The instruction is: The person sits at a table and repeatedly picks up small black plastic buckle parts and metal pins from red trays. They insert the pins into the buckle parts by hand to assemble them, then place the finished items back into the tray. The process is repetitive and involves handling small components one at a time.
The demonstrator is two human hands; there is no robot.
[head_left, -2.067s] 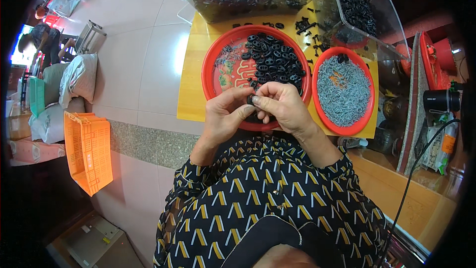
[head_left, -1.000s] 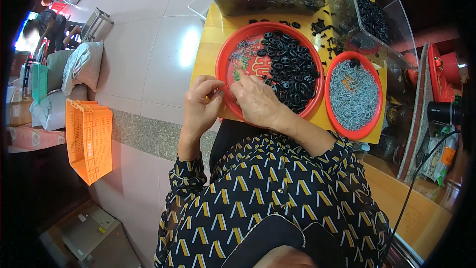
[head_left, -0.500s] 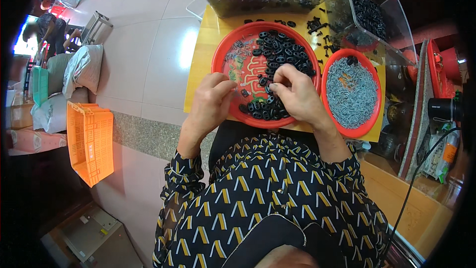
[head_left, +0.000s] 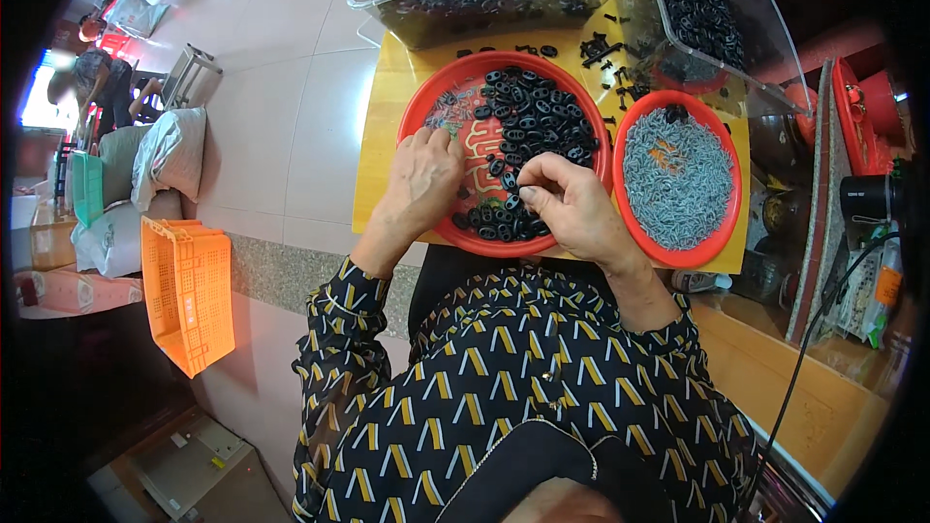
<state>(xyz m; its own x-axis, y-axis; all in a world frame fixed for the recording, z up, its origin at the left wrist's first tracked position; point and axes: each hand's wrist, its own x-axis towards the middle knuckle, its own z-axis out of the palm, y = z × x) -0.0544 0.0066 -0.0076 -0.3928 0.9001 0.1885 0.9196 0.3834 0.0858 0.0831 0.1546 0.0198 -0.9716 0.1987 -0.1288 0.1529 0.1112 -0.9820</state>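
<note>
Yellow counter [head_left: 380, 160] with round red tray [head_left: 603, 150].
Left hand [head_left: 424, 172], now turned back-upward, curls within reach of loose silver screws [head_left: 449, 108] far left, its hold hidden; right hand [head_left: 573, 208], thumb and forefinger nearly meeting, remains beside black oval pieces [head_left: 542, 116], hold unclear.

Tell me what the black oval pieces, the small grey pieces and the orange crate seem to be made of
Black oval pieces: probably moulded plastic, semi-glossy, from highlights on their rounded rims; coated metal stays possible.
Small grey pieces: likely plated metal, given their silvery sheen.
Orange crate: almost certainly smooth plastic, from its even colour and perforated walls.
</note>
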